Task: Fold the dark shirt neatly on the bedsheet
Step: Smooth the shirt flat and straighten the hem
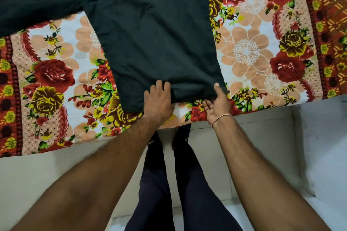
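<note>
The dark shirt lies spread flat on the floral bedsheet, hem toward me and both sleeves stretched out to the left and right at the top. My left hand rests palm down on the middle of the hem, fingers curled over the cloth edge. At the hem's right corner my right hand pinches the fabric, thumb on top and fingers underneath. The collar end runs out of the top of the view.
The bed's near edge runs just below my hands, with a white side panel under it. My legs in dark trousers stand against the bed on a pale floor.
</note>
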